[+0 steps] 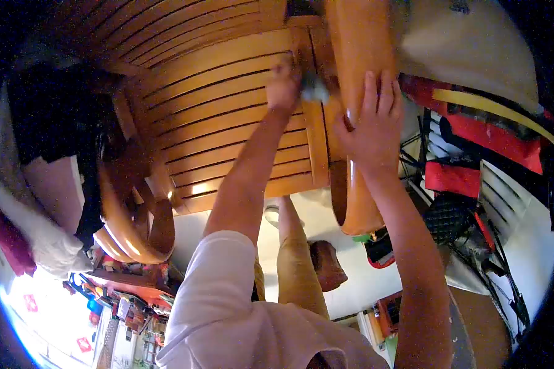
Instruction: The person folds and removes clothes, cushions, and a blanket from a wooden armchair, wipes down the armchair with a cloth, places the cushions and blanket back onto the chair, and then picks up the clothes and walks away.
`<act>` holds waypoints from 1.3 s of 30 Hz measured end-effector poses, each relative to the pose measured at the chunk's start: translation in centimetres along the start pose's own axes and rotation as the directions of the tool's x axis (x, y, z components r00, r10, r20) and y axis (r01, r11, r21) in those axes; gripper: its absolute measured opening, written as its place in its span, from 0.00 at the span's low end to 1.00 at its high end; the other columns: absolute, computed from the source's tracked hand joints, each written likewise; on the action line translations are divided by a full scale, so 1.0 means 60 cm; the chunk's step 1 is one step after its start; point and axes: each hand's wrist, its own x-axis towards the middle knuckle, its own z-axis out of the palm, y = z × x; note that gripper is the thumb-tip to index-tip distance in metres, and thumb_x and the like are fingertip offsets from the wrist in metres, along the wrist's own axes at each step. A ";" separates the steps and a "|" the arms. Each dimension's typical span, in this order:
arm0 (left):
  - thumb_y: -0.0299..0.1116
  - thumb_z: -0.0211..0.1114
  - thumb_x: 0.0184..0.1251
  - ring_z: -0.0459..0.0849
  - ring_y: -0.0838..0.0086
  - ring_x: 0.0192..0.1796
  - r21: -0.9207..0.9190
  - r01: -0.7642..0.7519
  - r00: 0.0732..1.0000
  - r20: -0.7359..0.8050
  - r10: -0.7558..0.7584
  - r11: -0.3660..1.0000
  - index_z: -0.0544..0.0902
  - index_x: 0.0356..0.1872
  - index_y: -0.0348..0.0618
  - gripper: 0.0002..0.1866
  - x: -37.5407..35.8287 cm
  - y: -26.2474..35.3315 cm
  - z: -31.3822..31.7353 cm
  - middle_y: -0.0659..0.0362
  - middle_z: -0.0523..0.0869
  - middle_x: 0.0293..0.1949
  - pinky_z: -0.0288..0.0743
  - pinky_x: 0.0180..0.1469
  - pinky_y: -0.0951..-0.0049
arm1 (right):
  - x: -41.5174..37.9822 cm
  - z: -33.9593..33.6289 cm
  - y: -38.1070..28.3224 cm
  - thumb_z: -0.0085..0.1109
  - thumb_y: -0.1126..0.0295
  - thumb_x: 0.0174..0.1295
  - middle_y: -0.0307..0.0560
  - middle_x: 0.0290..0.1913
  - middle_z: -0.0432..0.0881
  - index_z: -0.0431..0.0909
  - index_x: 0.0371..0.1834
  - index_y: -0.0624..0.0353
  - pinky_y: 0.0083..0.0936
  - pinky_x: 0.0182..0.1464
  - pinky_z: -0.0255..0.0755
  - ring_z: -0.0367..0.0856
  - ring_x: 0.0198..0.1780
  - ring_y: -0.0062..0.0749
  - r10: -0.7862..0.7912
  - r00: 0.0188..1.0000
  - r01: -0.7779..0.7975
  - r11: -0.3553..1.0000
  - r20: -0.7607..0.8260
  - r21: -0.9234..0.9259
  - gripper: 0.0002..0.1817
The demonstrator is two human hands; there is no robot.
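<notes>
Well, steady pressure suits my right fingers point(370, 97), spread on the armrest point(358, 37); whether my left fingers point(282, 69) grip the bluish thing point(314, 90), I can't tell.

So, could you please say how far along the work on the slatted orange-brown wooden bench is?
Nothing is clearly done: the slats show no sign either way. In hand, the left hand is beside a blurred pale-blue object, and the right hand rests on the broad curved wooden armrest. What remains cannot be told.
</notes>
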 end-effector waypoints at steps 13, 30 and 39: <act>0.40 0.54 0.63 0.45 0.48 0.72 0.154 -0.152 0.988 0.004 0.153 0.976 0.64 0.67 0.60 0.28 -0.023 0.058 0.075 0.60 0.51 0.72 0.41 0.69 0.40 | -0.003 0.000 -0.002 0.61 0.57 0.47 0.65 0.65 0.56 0.57 0.66 0.62 0.49 0.66 0.54 0.54 0.66 0.62 0.008 0.999 -0.004 0.997 -0.040 0.080 0.42; 0.31 0.55 0.59 0.58 0.45 0.66 -0.463 0.729 0.565 -0.011 -0.825 0.505 0.70 0.48 0.42 0.16 -0.622 -0.157 -0.015 0.49 0.61 0.66 0.57 0.67 0.50 | -0.010 0.030 0.008 0.63 0.55 0.49 0.58 0.65 0.61 0.59 0.66 0.57 0.47 0.65 0.56 0.59 0.64 0.57 -0.130 0.960 0.145 0.989 -0.247 0.044 0.41; 0.32 0.57 0.57 0.42 0.38 0.71 -0.054 0.736 0.677 0.067 -0.733 0.675 0.68 0.47 0.36 0.18 -0.519 -0.011 0.086 0.42 0.55 0.68 0.46 0.70 0.42 | -0.008 0.021 0.005 0.57 0.55 0.57 0.59 0.65 0.60 0.60 0.65 0.58 0.48 0.65 0.55 0.59 0.64 0.59 -0.034 0.985 0.034 0.999 -0.170 0.002 0.35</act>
